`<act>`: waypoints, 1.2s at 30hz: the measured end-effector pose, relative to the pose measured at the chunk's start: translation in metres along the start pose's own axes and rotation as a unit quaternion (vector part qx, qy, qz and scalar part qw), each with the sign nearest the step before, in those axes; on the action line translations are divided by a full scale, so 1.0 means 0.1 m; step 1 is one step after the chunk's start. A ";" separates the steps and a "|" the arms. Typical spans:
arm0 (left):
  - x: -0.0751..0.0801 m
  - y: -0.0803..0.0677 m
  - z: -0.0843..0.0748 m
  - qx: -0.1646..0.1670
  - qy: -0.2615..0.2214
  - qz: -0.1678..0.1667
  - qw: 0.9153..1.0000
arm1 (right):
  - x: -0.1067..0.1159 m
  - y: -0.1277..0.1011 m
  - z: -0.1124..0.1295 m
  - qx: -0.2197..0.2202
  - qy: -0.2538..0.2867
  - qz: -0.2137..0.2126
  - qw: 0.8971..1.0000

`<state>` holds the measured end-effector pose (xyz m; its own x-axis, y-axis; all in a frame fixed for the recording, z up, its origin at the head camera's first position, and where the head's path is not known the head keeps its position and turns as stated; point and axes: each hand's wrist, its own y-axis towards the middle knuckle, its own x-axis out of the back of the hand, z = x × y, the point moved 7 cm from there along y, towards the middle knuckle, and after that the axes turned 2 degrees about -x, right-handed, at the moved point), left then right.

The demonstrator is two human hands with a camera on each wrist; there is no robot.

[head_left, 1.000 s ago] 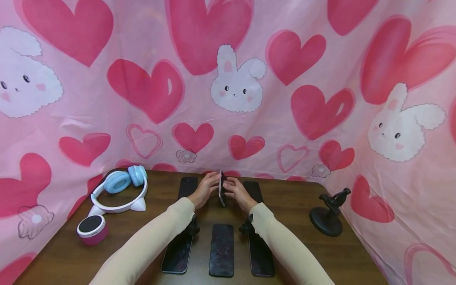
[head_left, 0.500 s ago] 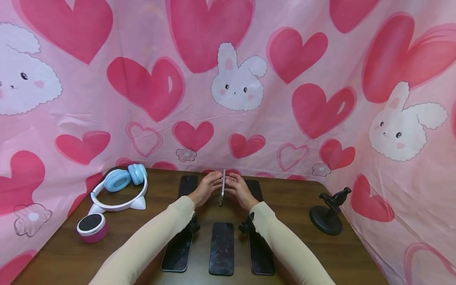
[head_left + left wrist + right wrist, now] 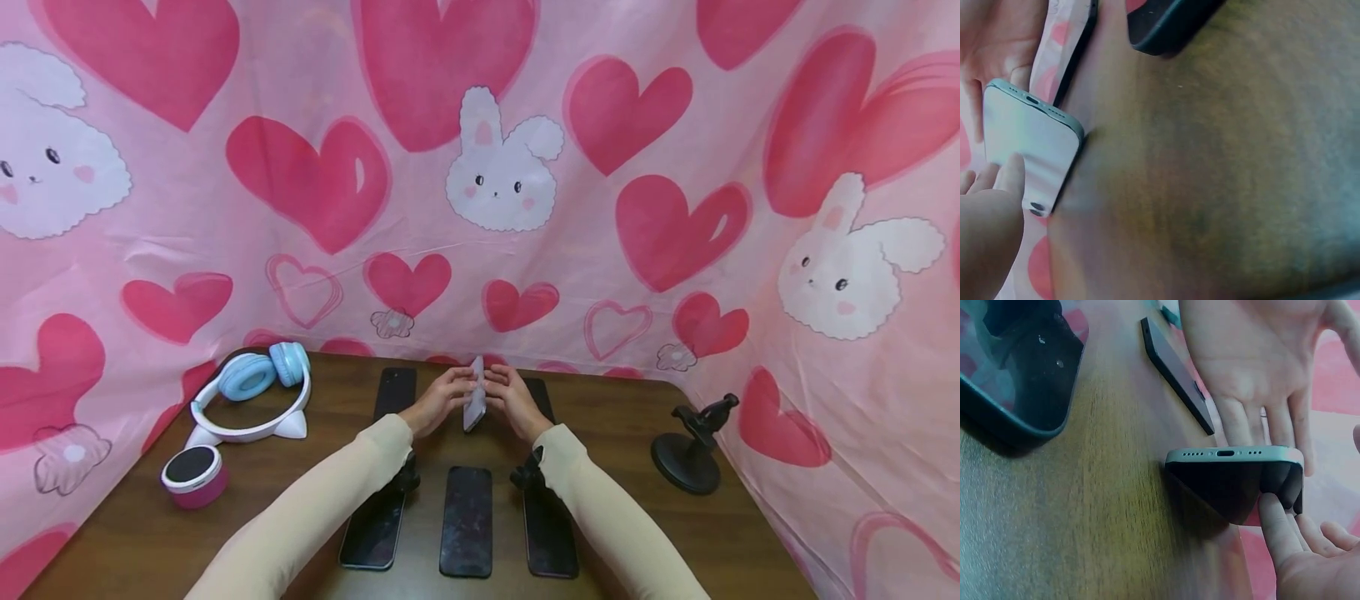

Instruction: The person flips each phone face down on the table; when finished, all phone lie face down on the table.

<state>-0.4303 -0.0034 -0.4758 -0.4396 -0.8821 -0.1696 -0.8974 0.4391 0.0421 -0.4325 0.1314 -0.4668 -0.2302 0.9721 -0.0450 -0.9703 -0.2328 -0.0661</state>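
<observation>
A phone with a pale back (image 3: 475,404) stands on edge between the two hands at the far middle of the table. My left hand (image 3: 437,402) is on its left, and its fingers touch the pale back in the left wrist view, where the phone (image 3: 1032,134) shows its charging port. On the screen side, fingertips of my right hand (image 3: 1304,565) touch the dark glass of the phone (image 3: 1225,478). Fingers of both hands look mostly straight, not wrapped round it. Behind the hands lie two dark phones, one at left (image 3: 395,387) and one at right (image 3: 539,392), partly hidden.
Nearer me lie three dark phones: left (image 3: 375,533), middle (image 3: 467,521) and right (image 3: 551,537), the outer two partly under the forearms. White cat-ear headphones (image 3: 251,433) and a pink speaker (image 3: 195,479) stand at left, a black stand (image 3: 686,462) at right. A heart-patterned cloth (image 3: 495,275) hangs behind.
The phone between the hands has turned: its dark screen side showed at first, then its edge, and now its pale back. Both hands stay around it with small finger shifts.
</observation>
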 end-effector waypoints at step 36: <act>0.28 -0.06 0.21 0.080 0.066 -0.086 0.991 | 0.05 0.02 -0.24 -0.044 -0.138 -0.060 0.988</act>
<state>-0.4361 -0.0274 -0.5013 -0.2911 -0.9562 -0.0300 -0.9467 0.2925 -0.1348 -0.4337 0.1353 -0.4913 -0.1377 0.9606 0.2416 -0.9843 -0.1055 -0.1417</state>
